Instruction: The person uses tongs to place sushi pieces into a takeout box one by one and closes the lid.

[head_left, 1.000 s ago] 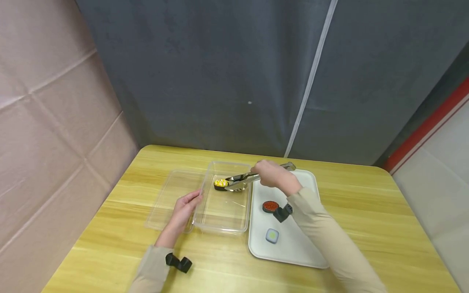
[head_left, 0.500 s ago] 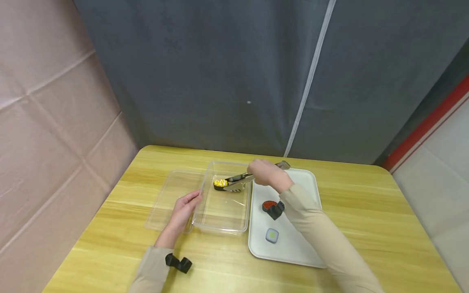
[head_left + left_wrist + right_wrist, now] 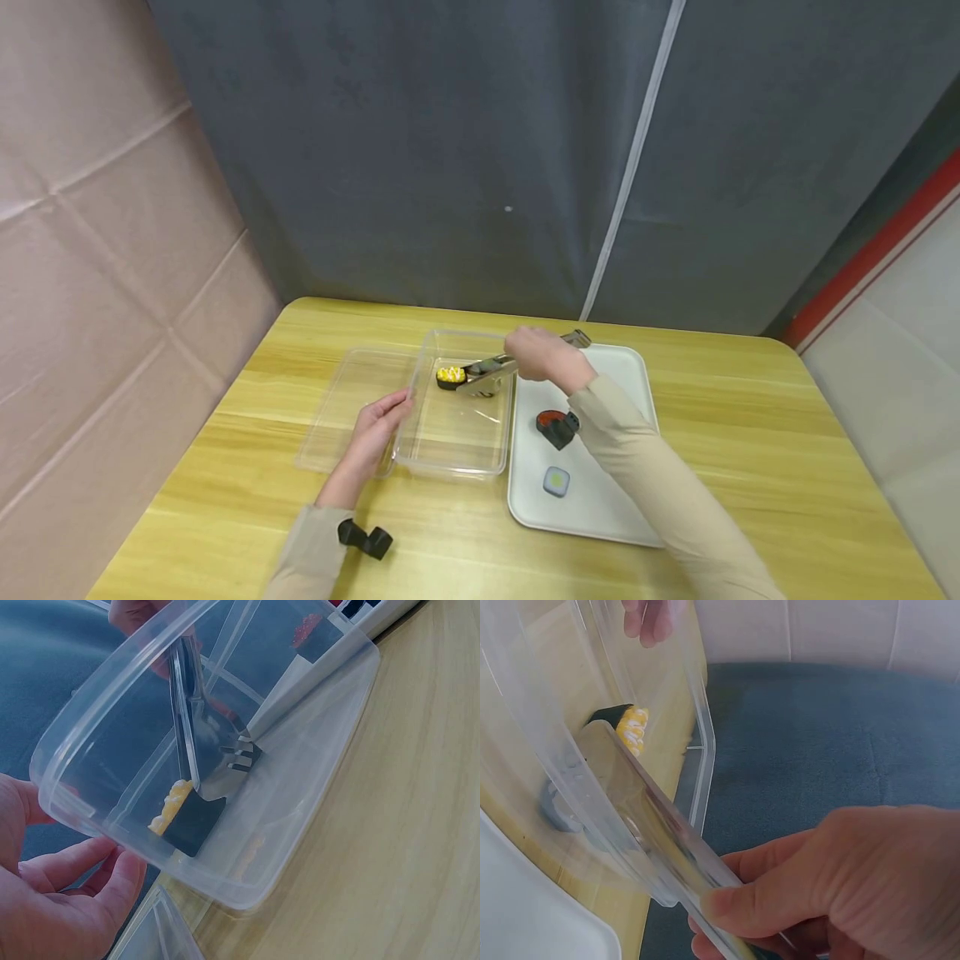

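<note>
The corn-topped sushi piece [image 3: 451, 377] sits in the far left corner of the clear plastic container [image 3: 457, 462], between the tips of the metal tongs [image 3: 491, 372]; I cannot tell if they are pinching it. The right hand [image 3: 542, 357] has its fingers curled around the tongs' handles, reaching from over the white tray [image 3: 600, 508], where a red-topped sushi piece [image 3: 552, 419] and a pale green piece [image 3: 557, 481] lie. The left hand [image 3: 372, 432] rests with relaxed fingers against the container's left wall, probably to keep this light box from sliding.

A staged recording booth rather than a home: a pale wooden table [image 3: 750, 433] is closed in by grey fabric curtains [image 3: 450, 150] and a beige padded wall [image 3: 97, 250].
</note>
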